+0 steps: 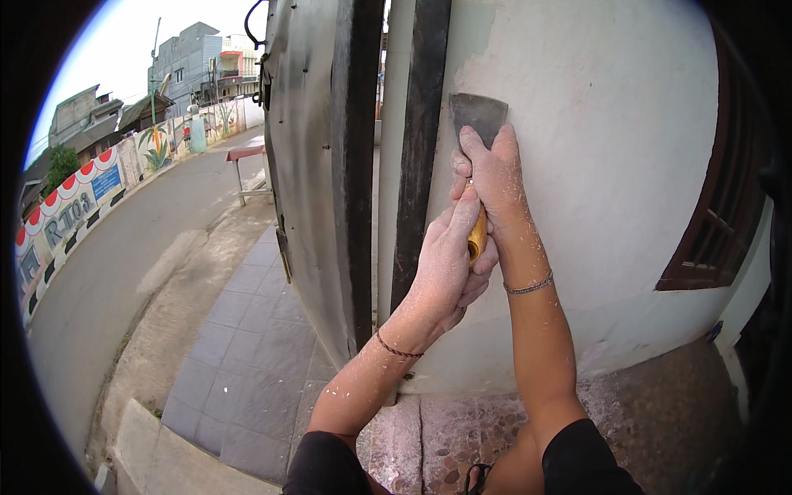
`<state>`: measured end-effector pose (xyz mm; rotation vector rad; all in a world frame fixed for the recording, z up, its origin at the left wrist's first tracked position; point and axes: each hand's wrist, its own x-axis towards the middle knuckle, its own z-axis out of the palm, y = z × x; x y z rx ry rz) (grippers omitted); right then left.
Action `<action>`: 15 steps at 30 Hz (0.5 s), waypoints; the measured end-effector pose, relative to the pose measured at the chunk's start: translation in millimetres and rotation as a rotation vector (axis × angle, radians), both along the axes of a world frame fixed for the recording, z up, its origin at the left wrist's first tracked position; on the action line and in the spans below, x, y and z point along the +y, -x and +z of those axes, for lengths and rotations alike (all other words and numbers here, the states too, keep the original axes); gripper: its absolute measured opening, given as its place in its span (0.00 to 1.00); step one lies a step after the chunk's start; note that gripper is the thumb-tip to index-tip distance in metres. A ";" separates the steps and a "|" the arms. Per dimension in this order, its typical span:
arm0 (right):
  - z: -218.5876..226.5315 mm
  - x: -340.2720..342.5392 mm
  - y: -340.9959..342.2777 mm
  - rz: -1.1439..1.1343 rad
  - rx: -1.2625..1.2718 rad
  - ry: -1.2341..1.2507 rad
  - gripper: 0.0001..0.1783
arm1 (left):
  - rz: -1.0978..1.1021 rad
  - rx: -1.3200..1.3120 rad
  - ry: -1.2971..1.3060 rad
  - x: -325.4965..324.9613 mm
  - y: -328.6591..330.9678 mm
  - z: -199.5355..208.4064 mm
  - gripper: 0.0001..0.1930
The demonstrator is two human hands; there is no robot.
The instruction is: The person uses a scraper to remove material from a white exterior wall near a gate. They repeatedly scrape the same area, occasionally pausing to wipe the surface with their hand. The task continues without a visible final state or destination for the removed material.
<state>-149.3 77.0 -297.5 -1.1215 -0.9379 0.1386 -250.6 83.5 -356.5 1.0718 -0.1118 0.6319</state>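
Note:
Both of my hands grip one scraper point(480, 113), its wide grey metal blade pointing up against the white wall point(594, 165). My left hand point(450, 256) is wrapped round the yellow handle point(478, 233) low down. Higher up, my right hand point(493, 169) closes about the neck, with fingers pressed on the blade's base. Pale dust and flakes coat both hands and forearms. Near the blade's upper left, a greyish-green patch point(474, 37) of the wall borders the whiter paint.
Left of the wall stand a dark post point(421, 148) and a metal gate panel point(309, 165). A brown-framed window point(701, 214) is at the right. Below lies a dust-strewn stone floor point(470, 429); grey tiles point(247, 355) and a street point(124, 256) stretch off to the left.

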 end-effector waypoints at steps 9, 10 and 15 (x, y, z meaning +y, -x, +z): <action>4.4 -1.6 -0.6 -0.019 0.001 0.032 0.10 | -0.036 -0.045 0.068 -3.9 0.8 5.0 0.21; 4.6 -1.8 -1.2 0.007 -0.032 -0.009 0.10 | -0.029 0.046 0.126 -5.4 2.1 4.4 0.21; 4.8 -0.9 -1.2 -0.002 -0.037 0.060 0.09 | -0.033 0.063 0.104 -6.3 1.4 6.1 0.20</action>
